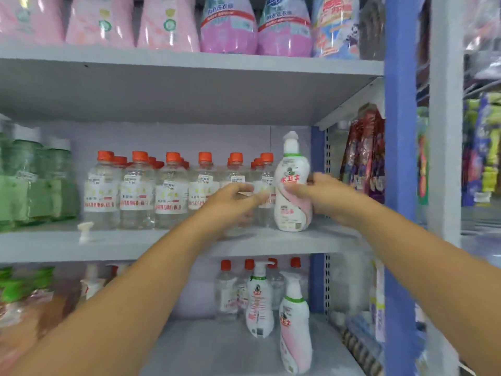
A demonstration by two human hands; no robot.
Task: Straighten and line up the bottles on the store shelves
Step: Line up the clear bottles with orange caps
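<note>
A white and pink pump bottle (291, 169) stands upright at the right end of the middle shelf (135, 244). My right hand (322, 196) wraps around its right side and grips its waist. To its left runs a row of clear bottles with orange caps (138, 188). My left hand (233, 202) is on the clear bottle (267, 183) just left of the pump bottle, fingers curled on its label. On the lower shelf stand two more pump bottles (259, 302) (294, 327) in front of several orange-capped bottles (226, 289).
Green bottles (32, 180) fill the middle shelf's left end. A small white loose cap (85, 230) lies near that shelf's front edge. Pink and purple refill pouches (230, 25) line the top shelf. A blue upright post (400, 158) bounds the bay on the right.
</note>
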